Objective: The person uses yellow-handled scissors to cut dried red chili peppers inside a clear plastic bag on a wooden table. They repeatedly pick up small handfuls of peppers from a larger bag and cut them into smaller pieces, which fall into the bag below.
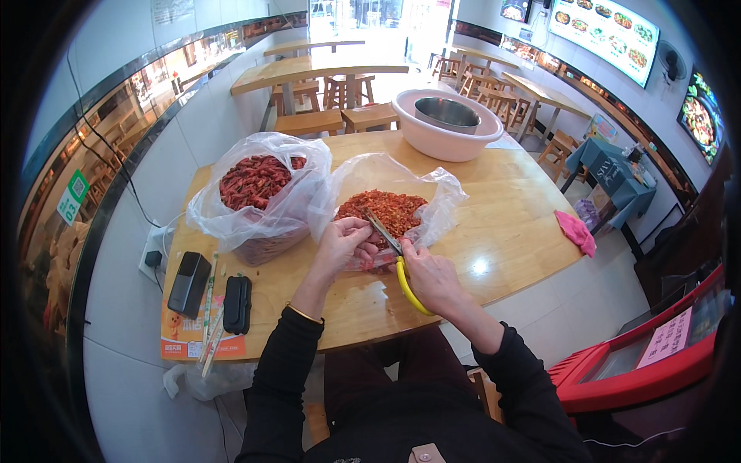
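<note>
My right hand (pixel 431 278) is closed on the yellow handles of a pair of scissors (pixel 412 289), whose metal blades point up and left. The fingers of my left hand (pixel 347 240) are pinched together by the blade tips; whether a piece of chili is between them is too small to tell. Both hands are over the near side of an open clear plastic bag (pixel 443 217) that holds cut red chili pieces (pixel 388 205). To the left stands a larger plastic bag (pixel 231 228) full of whole dried red chilies (pixel 255 182).
On the wooden table (pixel 503 231) a white plastic basin (pixel 446 147) holds a metal bowl (pixel 447 113). A pink cloth (pixel 576 232) lies at the right edge. Two dark cases (pixel 190 285) and wrapped chopsticks (pixel 209 298) lie at the left, partly on an orange printed sheet (pixel 231 347).
</note>
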### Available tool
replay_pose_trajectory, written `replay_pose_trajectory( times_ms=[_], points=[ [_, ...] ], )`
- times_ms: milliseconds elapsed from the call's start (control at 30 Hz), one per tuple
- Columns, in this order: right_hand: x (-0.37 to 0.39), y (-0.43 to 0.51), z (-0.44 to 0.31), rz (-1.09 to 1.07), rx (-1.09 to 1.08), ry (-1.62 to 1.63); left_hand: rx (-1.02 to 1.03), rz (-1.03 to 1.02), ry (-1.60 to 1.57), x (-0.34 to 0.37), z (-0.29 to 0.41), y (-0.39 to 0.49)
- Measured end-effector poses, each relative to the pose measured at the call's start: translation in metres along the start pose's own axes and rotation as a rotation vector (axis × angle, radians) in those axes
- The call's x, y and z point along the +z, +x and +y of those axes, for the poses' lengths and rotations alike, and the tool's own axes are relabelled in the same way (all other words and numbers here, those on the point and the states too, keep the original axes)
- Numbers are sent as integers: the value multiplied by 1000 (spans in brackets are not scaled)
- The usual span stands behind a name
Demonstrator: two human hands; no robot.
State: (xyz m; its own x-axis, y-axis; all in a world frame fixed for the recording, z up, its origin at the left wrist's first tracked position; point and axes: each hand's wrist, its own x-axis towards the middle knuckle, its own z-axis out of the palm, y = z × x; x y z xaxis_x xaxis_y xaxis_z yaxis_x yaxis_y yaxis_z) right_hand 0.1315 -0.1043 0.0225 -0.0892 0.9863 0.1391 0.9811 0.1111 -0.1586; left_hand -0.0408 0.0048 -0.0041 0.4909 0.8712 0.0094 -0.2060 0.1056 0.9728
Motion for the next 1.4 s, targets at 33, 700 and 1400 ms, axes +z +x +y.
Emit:
replay_pose_trajectory(
  times_ms=[33, 700, 1400],
  points=[
    [0, -1, 0, 9, 2, -7, -2, 12, -20, 0, 0, 0],
    [1, -1, -5, 37, -25, 17, -26, -13, -32, 1, -1, -1],
    [6, 1, -5, 36, -5, 0, -20, -5, -20, -1, -2, -1]
  ],
)
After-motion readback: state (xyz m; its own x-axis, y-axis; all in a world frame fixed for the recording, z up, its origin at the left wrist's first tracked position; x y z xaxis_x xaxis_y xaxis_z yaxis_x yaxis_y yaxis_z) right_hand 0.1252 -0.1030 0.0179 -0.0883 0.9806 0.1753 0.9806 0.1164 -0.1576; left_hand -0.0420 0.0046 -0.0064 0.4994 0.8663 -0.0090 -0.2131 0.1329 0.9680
